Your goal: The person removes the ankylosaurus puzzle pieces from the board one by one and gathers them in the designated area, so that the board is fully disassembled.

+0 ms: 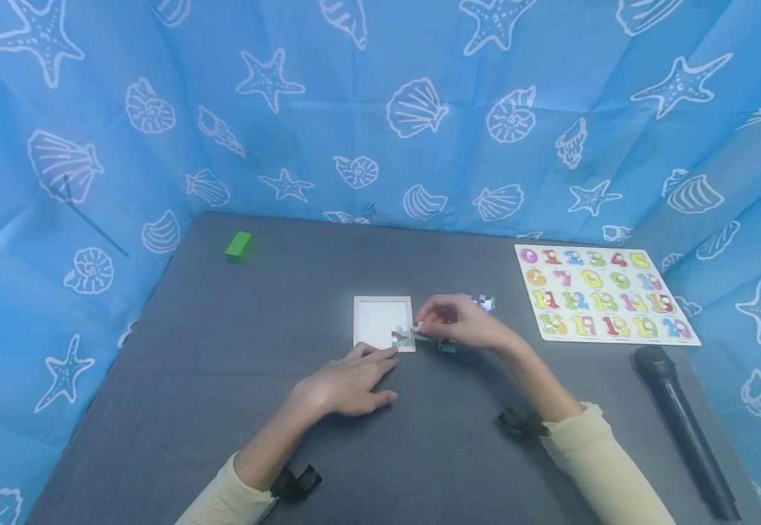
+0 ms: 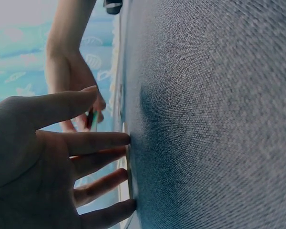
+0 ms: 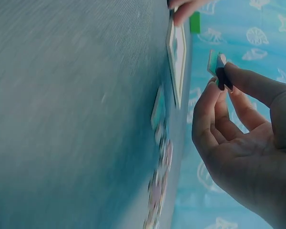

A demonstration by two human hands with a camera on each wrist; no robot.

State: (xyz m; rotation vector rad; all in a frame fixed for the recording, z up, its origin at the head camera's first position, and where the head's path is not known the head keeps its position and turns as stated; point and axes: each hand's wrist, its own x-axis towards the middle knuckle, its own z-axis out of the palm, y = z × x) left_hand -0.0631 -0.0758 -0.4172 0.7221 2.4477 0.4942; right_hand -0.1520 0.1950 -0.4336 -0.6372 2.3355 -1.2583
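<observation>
A square white puzzle tray (image 1: 356,321) lies on the dark cloth, with a green and reddish-brown jigsaw piece (image 1: 400,338) in its lower right corner. Over its right side, my right hand (image 1: 462,321) pinches another jigsaw piece (image 3: 213,62) between thumb and fingertips, held above the cloth in the right wrist view. My left hand (image 1: 348,383) has its fingers spread, with fingertips at the tray's lower edge; in the left wrist view they touch the edge and cloth. A loose piece (image 1: 447,345) lies beneath the right hand, and more pieces (image 1: 483,302) sit beyond it, partly hidden.
At the right rear lies a white number board (image 1: 606,292) with colourful numerals. A black microphone (image 1: 685,434) rests along the table's right edge. A green block (image 1: 239,247) sits at the far left. Blue shell-patterned curtains (image 1: 354,109) surround the table.
</observation>
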